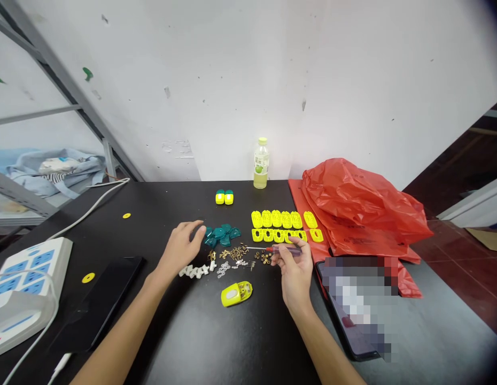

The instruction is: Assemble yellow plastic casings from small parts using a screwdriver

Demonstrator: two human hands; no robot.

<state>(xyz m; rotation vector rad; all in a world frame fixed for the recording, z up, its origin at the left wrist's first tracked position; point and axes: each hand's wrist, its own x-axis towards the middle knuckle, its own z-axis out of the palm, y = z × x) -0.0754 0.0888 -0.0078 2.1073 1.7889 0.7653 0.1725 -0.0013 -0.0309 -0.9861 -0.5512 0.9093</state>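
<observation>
My right hand (293,267) is closed round the handle of a screwdriver (286,249), whose thin shaft points left over small brass parts. My left hand (182,246) hovers beside a heap of teal plastic pieces (221,234), thumb and fingers apart, nothing visible in it. Below both hands lies a yellow plastic casing (236,294) with a pale oval on it and an exposed section at its right end. Between the hands are a pile of brass screws or pins (237,252), white plastic pieces (194,271) and small metal parts (251,264).
Yellow shells (276,218) stand in rows behind my right hand. Two yellow-and-teal units (224,197) and a drink bottle (260,166) are farther back. Red plastic bags (360,203) and a phone (352,321) lie right; a dark phone (100,305) and power strip (32,289) lie left.
</observation>
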